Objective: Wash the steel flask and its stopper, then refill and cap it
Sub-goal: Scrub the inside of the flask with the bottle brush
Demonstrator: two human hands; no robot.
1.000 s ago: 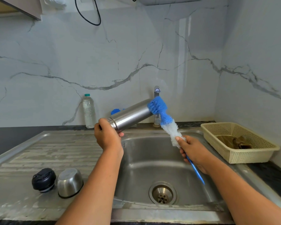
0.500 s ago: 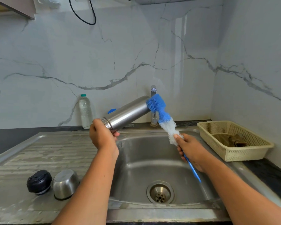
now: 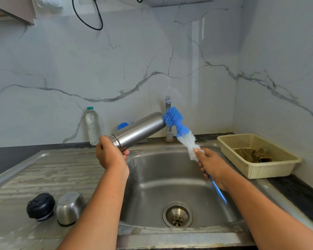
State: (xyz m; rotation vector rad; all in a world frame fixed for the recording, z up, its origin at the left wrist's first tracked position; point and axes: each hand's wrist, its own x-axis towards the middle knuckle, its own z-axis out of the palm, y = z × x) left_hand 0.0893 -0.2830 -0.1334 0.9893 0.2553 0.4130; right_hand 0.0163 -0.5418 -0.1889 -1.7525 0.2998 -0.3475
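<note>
Head view: the left hand (image 3: 110, 156) has its fingers (image 3: 124, 152) curled round the threaded mouth end of the flask (image 3: 139, 129). The flask is in the air over the back left corner of the sink (image 3: 152, 177). It is open and tilted, and from the fingers its body rises up and away to the right. The right hand (image 3: 211, 165) grips the brush (image 3: 179, 127) where the white bristles meet the handle. The blue handle sticks out below that hand, toward the drain. Beyond the right fingertips the bristles run up and left, and the blue tuft at the end touches the base of the flask, just in front of the tap (image 3: 168, 120).

Well below and left of the left hand, the black stopper (image 3: 41, 206) and a steel cup (image 3: 70, 210) turned upside down sit side by side on the draining board (image 3: 43, 170). A plastic bottle (image 3: 92, 126) stands at the wall, past the left knuckles. To the right of the right hand is a basket (image 3: 271, 170) holding a brown cloth (image 3: 255, 155).
</note>
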